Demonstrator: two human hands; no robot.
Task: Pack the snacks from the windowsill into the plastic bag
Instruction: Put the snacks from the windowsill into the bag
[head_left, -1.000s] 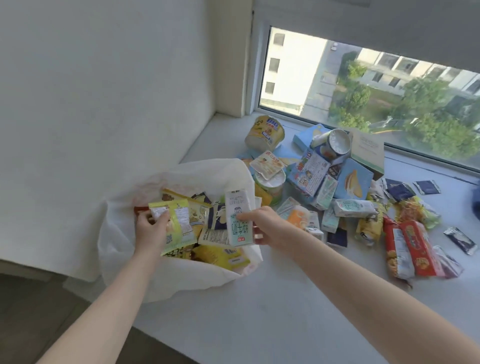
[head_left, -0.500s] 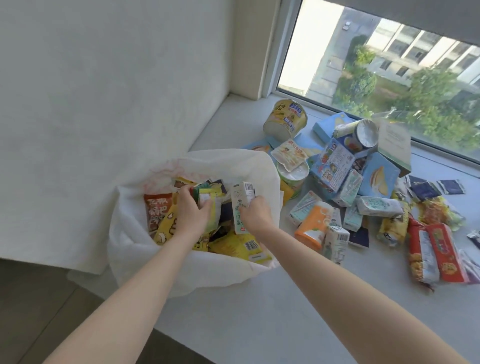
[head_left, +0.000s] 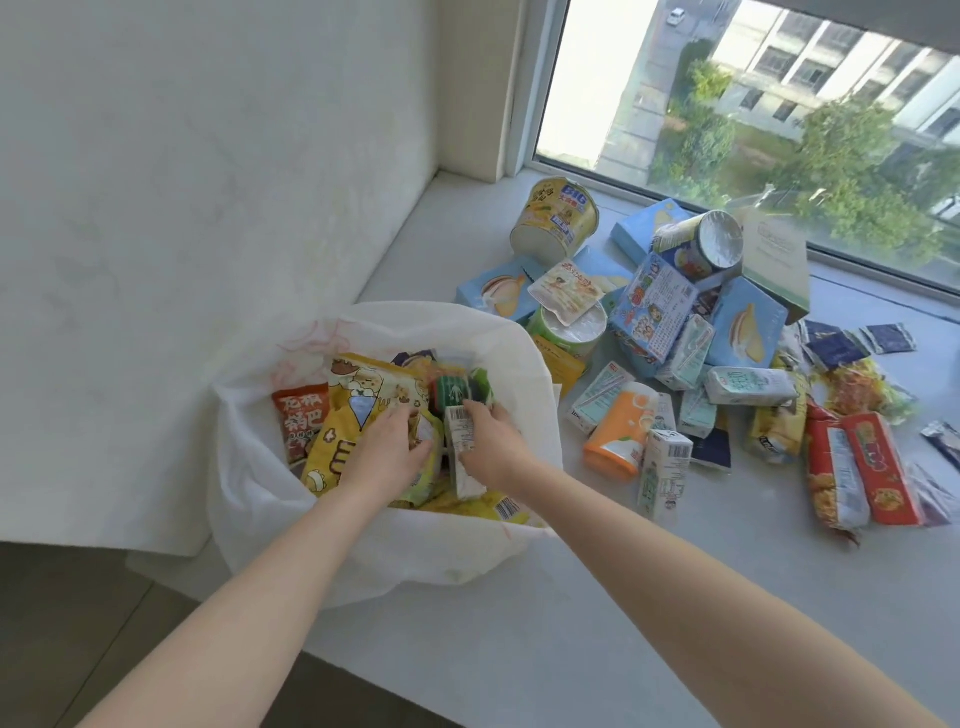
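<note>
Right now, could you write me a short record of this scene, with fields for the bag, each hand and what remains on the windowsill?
bag: white plastic bag, open, at the left end of the grey windowsill, holding many snack packets
left hand: inside the bag, on the packets; grip unclear
right hand: inside the bag, gripping a small white drink carton with a barcode
still outside: yellow noodle cup lying on its side, orange pouch, light blue boxes, red packets
status: packing unfinished

Pale windowsill (head_left: 571, 639): white plastic bag (head_left: 415, 561) beside loose pile of snacks (head_left: 652, 306).
</note>
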